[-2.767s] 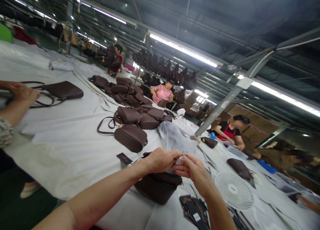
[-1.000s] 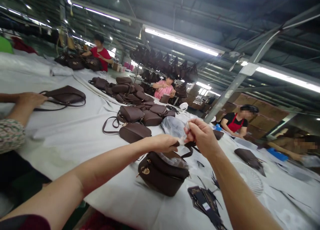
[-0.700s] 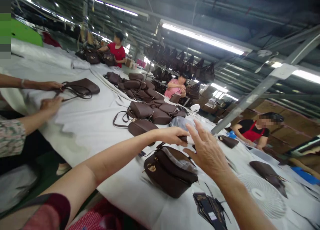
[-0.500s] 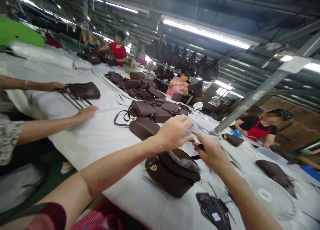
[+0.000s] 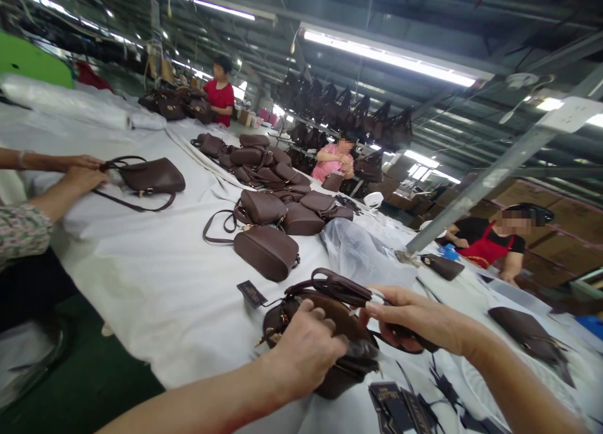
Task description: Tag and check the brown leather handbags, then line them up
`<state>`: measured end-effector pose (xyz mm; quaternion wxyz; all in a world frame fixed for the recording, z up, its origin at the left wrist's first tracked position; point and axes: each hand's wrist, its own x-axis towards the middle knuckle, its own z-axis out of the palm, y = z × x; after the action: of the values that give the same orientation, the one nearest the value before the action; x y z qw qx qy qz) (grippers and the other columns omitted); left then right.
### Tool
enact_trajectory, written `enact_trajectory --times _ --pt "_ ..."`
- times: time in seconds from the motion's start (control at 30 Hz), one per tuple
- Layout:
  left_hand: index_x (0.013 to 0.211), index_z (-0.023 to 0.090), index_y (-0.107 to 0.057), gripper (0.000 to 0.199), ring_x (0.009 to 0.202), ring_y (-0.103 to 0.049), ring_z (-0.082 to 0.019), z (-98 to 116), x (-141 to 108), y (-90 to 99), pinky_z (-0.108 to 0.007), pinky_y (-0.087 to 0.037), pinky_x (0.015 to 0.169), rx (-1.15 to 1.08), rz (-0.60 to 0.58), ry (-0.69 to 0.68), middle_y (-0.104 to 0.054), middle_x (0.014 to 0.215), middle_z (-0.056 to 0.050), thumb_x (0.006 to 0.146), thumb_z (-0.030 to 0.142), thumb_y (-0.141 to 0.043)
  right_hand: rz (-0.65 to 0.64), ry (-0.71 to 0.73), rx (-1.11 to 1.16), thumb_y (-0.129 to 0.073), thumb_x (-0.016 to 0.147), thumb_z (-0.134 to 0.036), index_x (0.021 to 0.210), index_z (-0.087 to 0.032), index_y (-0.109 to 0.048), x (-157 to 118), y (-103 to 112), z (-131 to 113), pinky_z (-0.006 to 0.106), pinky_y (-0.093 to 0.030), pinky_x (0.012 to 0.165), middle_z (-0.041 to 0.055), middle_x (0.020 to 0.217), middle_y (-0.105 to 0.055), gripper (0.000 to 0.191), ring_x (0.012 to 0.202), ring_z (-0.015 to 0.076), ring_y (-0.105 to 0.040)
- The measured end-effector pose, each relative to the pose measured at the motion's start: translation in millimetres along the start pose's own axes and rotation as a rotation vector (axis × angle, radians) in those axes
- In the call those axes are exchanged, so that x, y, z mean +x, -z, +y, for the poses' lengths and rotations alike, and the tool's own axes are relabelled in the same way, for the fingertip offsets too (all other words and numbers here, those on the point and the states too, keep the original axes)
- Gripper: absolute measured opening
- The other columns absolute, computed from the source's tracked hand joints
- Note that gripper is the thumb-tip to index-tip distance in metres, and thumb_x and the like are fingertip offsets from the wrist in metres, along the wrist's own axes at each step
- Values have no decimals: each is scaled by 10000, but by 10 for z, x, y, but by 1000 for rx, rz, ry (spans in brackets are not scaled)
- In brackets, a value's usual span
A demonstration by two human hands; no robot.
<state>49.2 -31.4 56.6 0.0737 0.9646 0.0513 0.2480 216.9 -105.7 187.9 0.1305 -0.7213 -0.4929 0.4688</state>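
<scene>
An open brown handbag (image 5: 330,380) stands on the white-covered table, with clear plastic at its opening. Over its near side is my left hand (image 5: 308,346), fingers curled at the opening; what they grip is hidden. My right hand (image 5: 409,314) is closed around the bag's bundled brown strap (image 5: 342,286), held above the opening. A black tag (image 5: 252,294) hangs out at the bag's left side. Just beyond lies another brown bag (image 5: 267,252) on its side.
More brown bags (image 5: 264,157) are heaped farther back. Crumpled clear plastic (image 5: 358,252) lies past my hands. Black tags (image 5: 398,406) are at the near right, beside a white fan (image 5: 490,384). At left, another person's hands hold a brown bag (image 5: 153,175). Other people stand around the table.
My left hand has moved down to the bag's opening. My right hand now holds the bundled strap. The plastic between my hands lies on the table. The neighbour's hands have come together.
</scene>
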Motion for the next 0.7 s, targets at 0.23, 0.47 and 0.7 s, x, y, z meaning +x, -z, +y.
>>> enact_trajectory --times 0.23,0.47,0.7 --pt "941 171 -612 138 829 -592 -173 -14 -14 -169 -319 -475 769 -21 58 -9 -648 883 -28 933 181 -475 9 191 -244 -502 874 -402 878 -166 -627 336 -285 90 286 -462 832 18 821 -647 267 880 190 -579" --pt "918 158 -576 94 693 -555 -165 -40 -89 -170 -340 -450 708 53 243 -52 -597 724 -4 933 185 -487 67 141 -186 -448 904 -486 938 -168 -577 409 -199 212 303 -461 755 31 831 -623 345 819 195 -562" --pt "879 145 -579 101 671 -536 -158 -34 -117 -129 -327 -448 701 40 280 -92 -576 714 -7 931 180 -500 17 141 -60 -479 894 -455 1004 -161 -608 370 -217 175 319 -433 856 43 963 -635 339 926 210 -547"
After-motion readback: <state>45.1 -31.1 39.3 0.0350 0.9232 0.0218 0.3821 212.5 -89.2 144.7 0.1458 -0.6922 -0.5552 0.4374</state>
